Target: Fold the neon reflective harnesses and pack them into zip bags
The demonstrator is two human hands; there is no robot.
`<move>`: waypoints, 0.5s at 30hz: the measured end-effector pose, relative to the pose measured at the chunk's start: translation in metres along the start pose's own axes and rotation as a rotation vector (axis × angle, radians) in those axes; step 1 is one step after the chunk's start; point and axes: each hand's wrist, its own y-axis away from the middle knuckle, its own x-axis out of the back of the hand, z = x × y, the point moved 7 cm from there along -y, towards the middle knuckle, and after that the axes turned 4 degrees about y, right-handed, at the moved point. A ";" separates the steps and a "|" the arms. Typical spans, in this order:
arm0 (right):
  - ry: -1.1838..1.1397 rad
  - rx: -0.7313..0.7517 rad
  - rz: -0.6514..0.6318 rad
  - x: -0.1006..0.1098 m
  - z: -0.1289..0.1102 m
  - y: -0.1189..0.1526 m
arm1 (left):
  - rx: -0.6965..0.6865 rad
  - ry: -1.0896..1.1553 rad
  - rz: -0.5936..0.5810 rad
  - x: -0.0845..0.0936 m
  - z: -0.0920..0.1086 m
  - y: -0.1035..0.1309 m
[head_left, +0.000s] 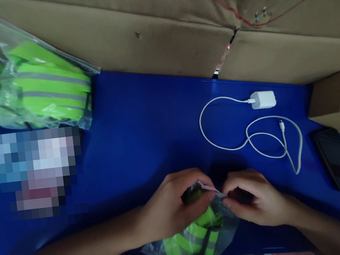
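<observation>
Both hands pinch the top edge of a clear plastic bag (191, 241) near the front edge of the blue table. Inside the bag is a folded bright green item with grey stripes and black straps. My left hand (181, 204) is closed on the bag's edge from the left, thumb and index finger together. From the right, my right hand (254, 195) holds the same edge between thumb and fingertips. The bag's lower part hangs over the table's front edge.
Bagged green striped items (51, 83) lie at the back left, above a pixelated object (46, 170). A white charger (263, 99) with its looped cable (240, 148) rests right of centre. A dark phone (338, 159) and cardboard box (332, 96) stand at the right of the blue table (145, 126).
</observation>
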 end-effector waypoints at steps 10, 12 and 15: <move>0.018 -0.002 0.029 -0.002 -0.002 -0.004 | -0.086 -0.083 -0.027 -0.010 -0.002 0.002; 0.022 0.001 0.047 -0.002 -0.003 -0.005 | -0.077 -0.086 -0.030 -0.012 -0.003 0.002; 0.030 0.014 0.070 -0.002 -0.004 -0.006 | -0.060 -0.089 -0.045 -0.013 -0.004 0.001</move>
